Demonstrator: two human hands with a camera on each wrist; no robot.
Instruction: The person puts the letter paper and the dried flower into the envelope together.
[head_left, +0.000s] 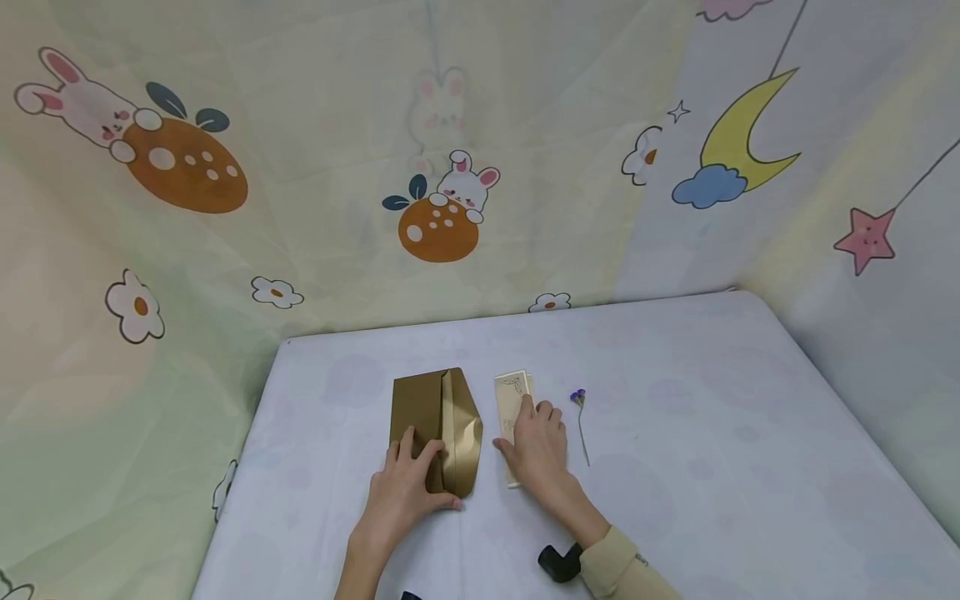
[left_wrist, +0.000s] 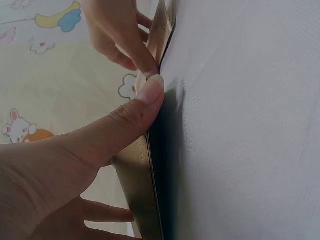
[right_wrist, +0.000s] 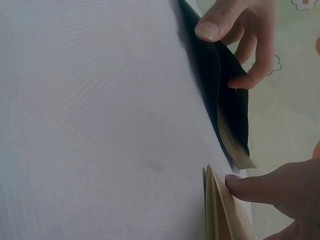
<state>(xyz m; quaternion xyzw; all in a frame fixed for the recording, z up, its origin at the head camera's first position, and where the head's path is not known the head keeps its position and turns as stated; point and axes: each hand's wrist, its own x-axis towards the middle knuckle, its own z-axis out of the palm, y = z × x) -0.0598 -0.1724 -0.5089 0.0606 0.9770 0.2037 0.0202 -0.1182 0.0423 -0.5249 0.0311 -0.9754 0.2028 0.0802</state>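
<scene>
A gold envelope (head_left: 416, 400) lies on the white-covered table with its pointed flap (head_left: 467, 450) unfolded to the right. My left hand (head_left: 405, 483) rests on its near part, fingers spread over the body. The left thumb (left_wrist: 127, 120) lies along the near edge, and the envelope's mouth gapes a little in the right wrist view. To the right lies a folded cream card (head_left: 510, 392) with a printed design, its layers visible end-on in the right wrist view. My right hand (head_left: 542, 446) touches it from above, thumb at its left side, partly hiding it.
A purple flower (head_left: 577, 398) on a thin stem lies right of the card. Black devices (head_left: 561, 563) sit at the wrists. Behind the table (head_left: 712, 467) hangs a cloth (head_left: 322, 167) printed with rabbits, flowers and a moon.
</scene>
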